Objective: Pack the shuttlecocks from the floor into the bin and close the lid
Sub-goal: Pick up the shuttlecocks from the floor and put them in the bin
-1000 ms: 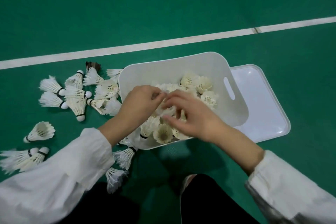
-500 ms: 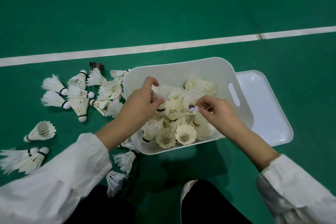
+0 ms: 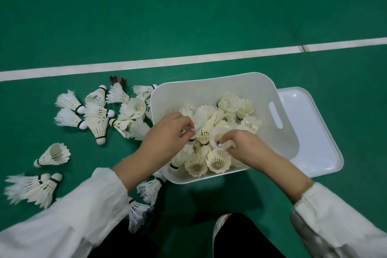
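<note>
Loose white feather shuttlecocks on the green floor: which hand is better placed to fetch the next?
Left, probably. The left hand is over the white plastic bin, nearest the white feather shuttlecocks on the floor; the right hand is further right.

The green floor [image 3: 188, 6] carries a white bin [image 3: 209, 93], its lid [image 3: 314, 136] at 3 o'clock, loose shuttlecocks [image 3: 98, 123] at 9 o'clock.
</note>
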`<state>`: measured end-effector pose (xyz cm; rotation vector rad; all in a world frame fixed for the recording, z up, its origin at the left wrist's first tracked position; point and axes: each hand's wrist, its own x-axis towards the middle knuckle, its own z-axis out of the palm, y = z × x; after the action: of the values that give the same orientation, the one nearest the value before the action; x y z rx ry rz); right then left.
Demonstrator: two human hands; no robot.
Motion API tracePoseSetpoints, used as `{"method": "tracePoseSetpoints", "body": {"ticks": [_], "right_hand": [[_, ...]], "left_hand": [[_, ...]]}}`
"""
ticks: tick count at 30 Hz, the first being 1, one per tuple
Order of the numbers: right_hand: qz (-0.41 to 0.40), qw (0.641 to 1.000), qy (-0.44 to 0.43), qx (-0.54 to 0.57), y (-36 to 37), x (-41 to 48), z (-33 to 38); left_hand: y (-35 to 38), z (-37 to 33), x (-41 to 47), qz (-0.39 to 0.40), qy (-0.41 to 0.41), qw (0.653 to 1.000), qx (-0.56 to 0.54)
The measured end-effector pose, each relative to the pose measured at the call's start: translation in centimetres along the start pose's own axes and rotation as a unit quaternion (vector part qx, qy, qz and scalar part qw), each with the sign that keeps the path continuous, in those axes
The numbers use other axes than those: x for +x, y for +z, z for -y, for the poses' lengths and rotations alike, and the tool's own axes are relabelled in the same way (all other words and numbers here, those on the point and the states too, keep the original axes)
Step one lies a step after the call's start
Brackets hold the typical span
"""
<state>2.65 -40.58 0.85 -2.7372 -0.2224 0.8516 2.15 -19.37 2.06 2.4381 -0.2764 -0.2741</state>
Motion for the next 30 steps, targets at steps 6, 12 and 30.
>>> {"method": "tracePoseSetpoints", "body": {"ticks": [6, 12, 30], "right_hand": [[-0.141, 0.972, -0.173, 0.07, -3.0, -0.9, 3.2], [-0.176, 0.975, -0.129, 0.04, -2.6, 0.1, 1.4], [-0.112, 0.978, 0.047, -0.17, -3.2, 4.1, -2.1]], "left_hand": [[0.4, -0.5, 0.4, 0.034, 0.059, 0.998, -0.011], [-0.4, -1.1, 0.6, 0.047, 0.094, 0.994, -0.026], [-4.9, 2.3, -0.6, 0.059, 0.04, 0.994, 0.083]]}}
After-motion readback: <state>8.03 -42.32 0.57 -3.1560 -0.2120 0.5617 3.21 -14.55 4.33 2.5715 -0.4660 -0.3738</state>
